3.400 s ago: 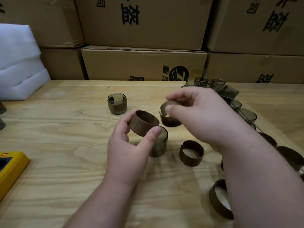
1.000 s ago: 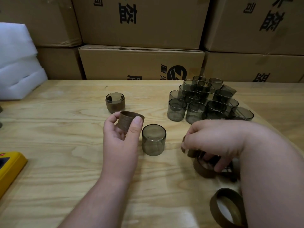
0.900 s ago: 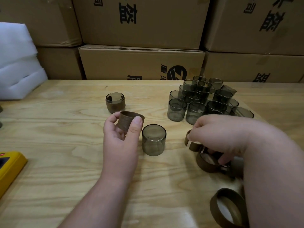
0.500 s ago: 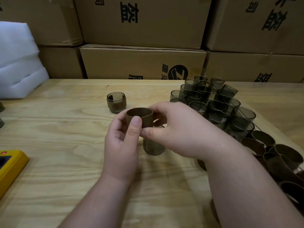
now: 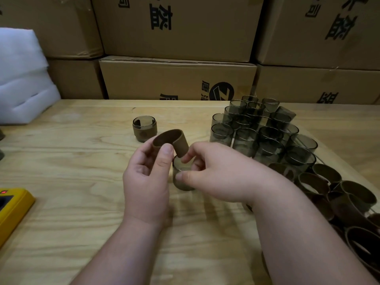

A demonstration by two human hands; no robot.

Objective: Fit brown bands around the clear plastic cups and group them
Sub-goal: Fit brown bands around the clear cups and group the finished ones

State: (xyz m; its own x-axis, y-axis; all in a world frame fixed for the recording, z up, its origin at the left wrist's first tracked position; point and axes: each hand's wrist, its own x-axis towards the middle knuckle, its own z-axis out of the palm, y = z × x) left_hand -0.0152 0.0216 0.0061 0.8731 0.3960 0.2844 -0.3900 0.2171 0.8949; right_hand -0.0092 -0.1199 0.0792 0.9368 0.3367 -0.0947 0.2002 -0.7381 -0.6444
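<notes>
A pale plywood bench [image 5: 61, 202] carries a banded cup [image 5: 144, 131] beyond the left hand [image 5: 147, 182], clustered clear cups [image 5: 261, 128] and loose brown bands [image 5: 339, 198] beside the right hand [image 5: 216, 177], and a yellow device [image 5: 12, 208] far to the left hand's left.

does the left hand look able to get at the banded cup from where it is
Probably yes, but not freely: the banded cup stands alone on the table just beyond the left hand, nothing between them. That hand holds a band, though, which it would have to set down first.

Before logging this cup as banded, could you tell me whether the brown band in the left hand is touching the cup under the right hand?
Cannot tell. In the head view the brown band tilts down to the cup rim, but the right hand fingertips cover the meeting point.
</notes>
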